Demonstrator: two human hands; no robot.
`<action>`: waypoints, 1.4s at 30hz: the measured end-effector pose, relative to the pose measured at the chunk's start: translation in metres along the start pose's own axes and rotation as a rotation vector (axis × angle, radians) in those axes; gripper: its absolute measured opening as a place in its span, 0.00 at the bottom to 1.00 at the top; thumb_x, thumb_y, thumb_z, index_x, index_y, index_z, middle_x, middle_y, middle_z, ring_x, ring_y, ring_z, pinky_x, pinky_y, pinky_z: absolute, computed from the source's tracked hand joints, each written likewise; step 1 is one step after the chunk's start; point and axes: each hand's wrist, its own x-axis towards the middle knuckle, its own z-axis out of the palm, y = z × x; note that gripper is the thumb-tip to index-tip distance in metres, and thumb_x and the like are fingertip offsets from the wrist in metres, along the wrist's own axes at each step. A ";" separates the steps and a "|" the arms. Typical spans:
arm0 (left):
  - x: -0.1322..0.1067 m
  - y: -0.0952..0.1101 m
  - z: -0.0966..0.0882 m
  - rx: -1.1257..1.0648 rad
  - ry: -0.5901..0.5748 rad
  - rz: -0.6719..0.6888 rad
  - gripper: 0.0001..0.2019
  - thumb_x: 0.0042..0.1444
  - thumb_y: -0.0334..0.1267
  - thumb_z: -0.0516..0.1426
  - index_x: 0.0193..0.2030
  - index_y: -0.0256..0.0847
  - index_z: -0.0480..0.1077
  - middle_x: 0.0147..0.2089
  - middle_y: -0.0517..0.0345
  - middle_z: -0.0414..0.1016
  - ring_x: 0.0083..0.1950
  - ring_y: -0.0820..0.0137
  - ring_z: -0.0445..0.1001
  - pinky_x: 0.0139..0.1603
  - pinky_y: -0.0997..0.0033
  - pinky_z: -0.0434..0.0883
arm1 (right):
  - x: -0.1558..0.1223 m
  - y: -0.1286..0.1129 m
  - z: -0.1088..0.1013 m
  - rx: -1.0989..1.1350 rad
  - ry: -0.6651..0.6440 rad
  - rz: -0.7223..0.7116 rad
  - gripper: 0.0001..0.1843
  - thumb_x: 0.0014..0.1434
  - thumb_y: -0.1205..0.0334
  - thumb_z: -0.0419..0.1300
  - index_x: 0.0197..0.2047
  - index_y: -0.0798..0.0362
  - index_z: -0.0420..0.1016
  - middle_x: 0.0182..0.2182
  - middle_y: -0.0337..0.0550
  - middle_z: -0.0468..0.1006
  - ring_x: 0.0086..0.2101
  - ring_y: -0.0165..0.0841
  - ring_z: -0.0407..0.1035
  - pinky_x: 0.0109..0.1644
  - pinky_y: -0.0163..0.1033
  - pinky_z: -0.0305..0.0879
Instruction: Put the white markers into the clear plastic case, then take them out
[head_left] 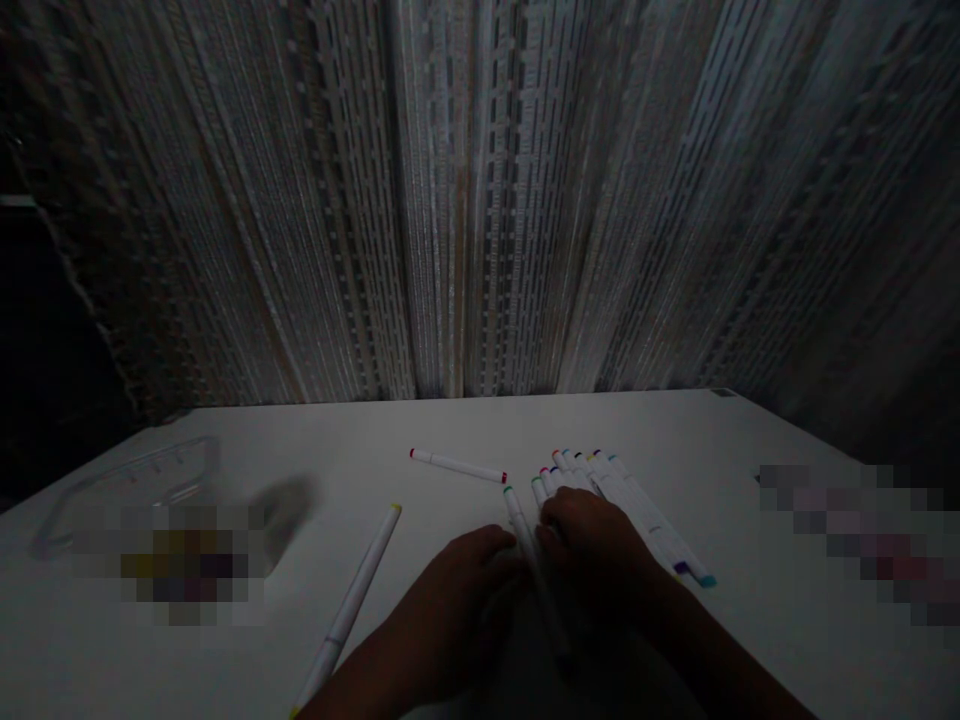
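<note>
A white marker with a green end [534,560] lies slanted between my two hands. My left hand [469,590] is closed, its bent fingertips against this marker's left side. On the other side my right hand [596,540] is closed over the near part of a row of white markers [634,500] with differently coloured ends. Its curled fingers cover several of them, and shadow hides the exact grip. Beyond my hands, a marker with red ends [457,466] rests alone. Left of my left forearm is a marker with yellow ends [349,615], partly covered by the arm.
A clear plastic case [135,480] stands on the left of the white table [360,425], with blurred-out items by it. Another blurred-out object [870,530] is at the right. A patterned curtain [480,200] hangs behind the far edge. The scene is dim.
</note>
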 end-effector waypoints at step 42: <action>-0.006 0.002 -0.007 0.083 -0.071 -0.024 0.19 0.51 0.28 0.52 0.51 0.44 0.63 0.50 0.51 0.66 0.49 0.61 0.64 0.48 0.59 0.65 | -0.001 -0.004 -0.001 0.013 -0.065 -0.016 0.10 0.55 0.63 0.51 0.33 0.55 0.73 0.33 0.46 0.74 0.35 0.34 0.66 0.34 0.36 0.55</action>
